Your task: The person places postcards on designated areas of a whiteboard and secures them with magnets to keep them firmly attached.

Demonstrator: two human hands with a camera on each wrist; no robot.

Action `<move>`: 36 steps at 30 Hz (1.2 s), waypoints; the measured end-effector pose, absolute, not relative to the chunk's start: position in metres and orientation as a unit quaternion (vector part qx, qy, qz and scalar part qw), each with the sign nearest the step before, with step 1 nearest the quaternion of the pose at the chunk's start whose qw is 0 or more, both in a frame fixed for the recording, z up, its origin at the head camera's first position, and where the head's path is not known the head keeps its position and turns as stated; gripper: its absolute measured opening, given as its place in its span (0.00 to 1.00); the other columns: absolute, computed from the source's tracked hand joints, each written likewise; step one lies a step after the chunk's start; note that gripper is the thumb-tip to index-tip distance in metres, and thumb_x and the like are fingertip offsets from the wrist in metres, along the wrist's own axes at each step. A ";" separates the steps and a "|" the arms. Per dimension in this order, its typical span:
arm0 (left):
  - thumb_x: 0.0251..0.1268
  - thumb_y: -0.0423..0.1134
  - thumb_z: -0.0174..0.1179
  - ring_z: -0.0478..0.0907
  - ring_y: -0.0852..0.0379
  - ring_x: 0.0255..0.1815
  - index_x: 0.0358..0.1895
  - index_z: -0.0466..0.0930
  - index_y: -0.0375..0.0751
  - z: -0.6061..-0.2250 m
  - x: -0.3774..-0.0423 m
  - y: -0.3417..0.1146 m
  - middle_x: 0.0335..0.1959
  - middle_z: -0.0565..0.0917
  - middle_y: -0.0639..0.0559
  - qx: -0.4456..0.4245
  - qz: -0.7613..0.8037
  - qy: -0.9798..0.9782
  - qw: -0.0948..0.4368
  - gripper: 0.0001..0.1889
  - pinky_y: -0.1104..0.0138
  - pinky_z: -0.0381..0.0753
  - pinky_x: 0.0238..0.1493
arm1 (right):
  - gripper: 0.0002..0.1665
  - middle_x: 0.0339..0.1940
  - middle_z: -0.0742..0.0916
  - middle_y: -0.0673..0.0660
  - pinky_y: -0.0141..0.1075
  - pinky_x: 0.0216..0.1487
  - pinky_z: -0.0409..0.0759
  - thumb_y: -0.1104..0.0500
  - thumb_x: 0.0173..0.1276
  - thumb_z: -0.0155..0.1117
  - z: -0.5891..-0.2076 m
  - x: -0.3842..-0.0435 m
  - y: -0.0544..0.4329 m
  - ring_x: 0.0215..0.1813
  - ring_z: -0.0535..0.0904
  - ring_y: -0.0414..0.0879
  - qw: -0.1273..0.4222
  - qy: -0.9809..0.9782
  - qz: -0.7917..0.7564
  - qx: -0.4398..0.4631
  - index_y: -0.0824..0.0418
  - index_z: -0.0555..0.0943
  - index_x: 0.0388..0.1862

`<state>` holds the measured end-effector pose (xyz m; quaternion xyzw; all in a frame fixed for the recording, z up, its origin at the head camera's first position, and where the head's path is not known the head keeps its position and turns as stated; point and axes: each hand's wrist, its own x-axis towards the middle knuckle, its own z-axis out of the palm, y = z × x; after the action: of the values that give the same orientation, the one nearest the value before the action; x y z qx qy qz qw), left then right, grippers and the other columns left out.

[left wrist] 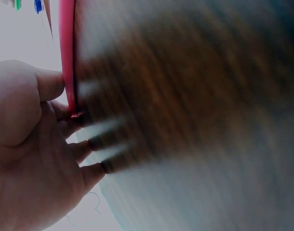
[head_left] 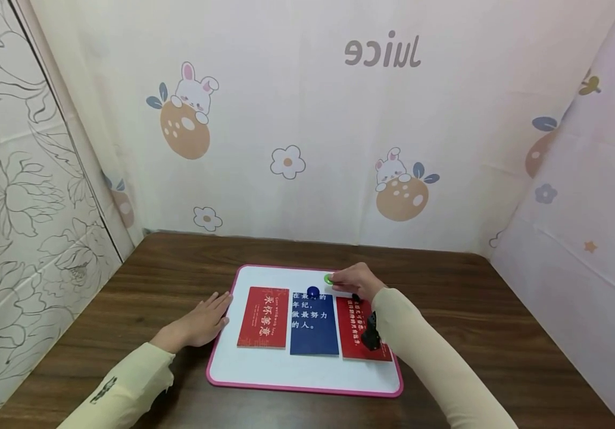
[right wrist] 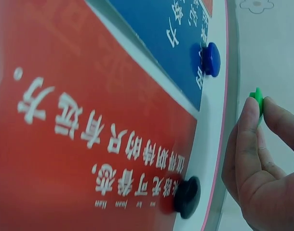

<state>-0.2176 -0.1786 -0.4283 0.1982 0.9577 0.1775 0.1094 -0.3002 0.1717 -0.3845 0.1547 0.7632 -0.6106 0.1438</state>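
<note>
My right hand [head_left: 359, 279] pinches a green round magnet [right wrist: 258, 98] between thumb and fingertips, raised off the face of a pink-framed whiteboard [head_left: 264, 370] near its far edge. Straight fingers of my left hand [head_left: 200, 323] rest against the board's left edge; the left wrist view has the thumb at the pink frame [left wrist: 66, 53]. Three cards lie on the board: a red one [head_left: 256, 325] at left, a blue one [head_left: 315, 336] in the middle, another red one [right wrist: 79, 159] at right, partly hidden by my right wrist. A blue magnet [right wrist: 212, 59] sits on the blue card's top edge, a black magnet [right wrist: 188, 197] on the right red card's.
Under the board is a dark wooden table [head_left: 462, 298]. A pale curtain [head_left: 296, 119] printed with rabbits and flowers hangs along the table's back edge. More patterned panels stand at left and right.
</note>
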 end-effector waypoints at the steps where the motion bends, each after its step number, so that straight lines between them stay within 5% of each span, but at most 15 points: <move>1: 0.73 0.38 0.49 0.44 0.32 0.73 0.72 0.52 0.27 -0.429 -0.218 -0.179 0.72 0.54 0.30 0.197 0.177 0.958 0.109 0.30 0.38 0.46 0.67 | 0.17 0.38 0.86 0.64 0.39 0.47 0.81 0.65 0.64 0.66 -0.385 -0.300 0.170 0.30 0.84 0.45 0.145 0.764 -0.610 0.152 0.74 0.80 0.49; 21: 0.73 0.38 0.49 0.45 0.32 0.73 0.72 0.52 0.27 -0.430 -0.219 -0.179 0.72 0.54 0.31 0.196 0.176 0.959 0.103 0.31 0.38 0.47 0.66 | 0.14 0.33 0.87 0.63 0.34 0.37 0.82 0.66 0.60 0.69 -0.390 -0.303 0.137 0.32 0.86 0.48 0.159 0.765 -0.612 0.125 0.73 0.83 0.43; 36: 0.73 0.39 0.49 0.45 0.32 0.73 0.72 0.52 0.28 -0.431 -0.219 -0.180 0.73 0.54 0.32 0.192 0.173 0.960 0.106 0.31 0.38 0.47 0.67 | 0.13 0.34 0.87 0.62 0.34 0.40 0.82 0.63 0.60 0.70 -0.389 -0.299 0.108 0.33 0.86 0.49 0.152 0.789 -0.587 0.101 0.71 0.84 0.41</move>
<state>-0.2185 -0.1797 -0.4313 0.1915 0.9603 0.1729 0.1056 -0.2991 0.1081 -0.3890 0.1006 0.7891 -0.5865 0.1522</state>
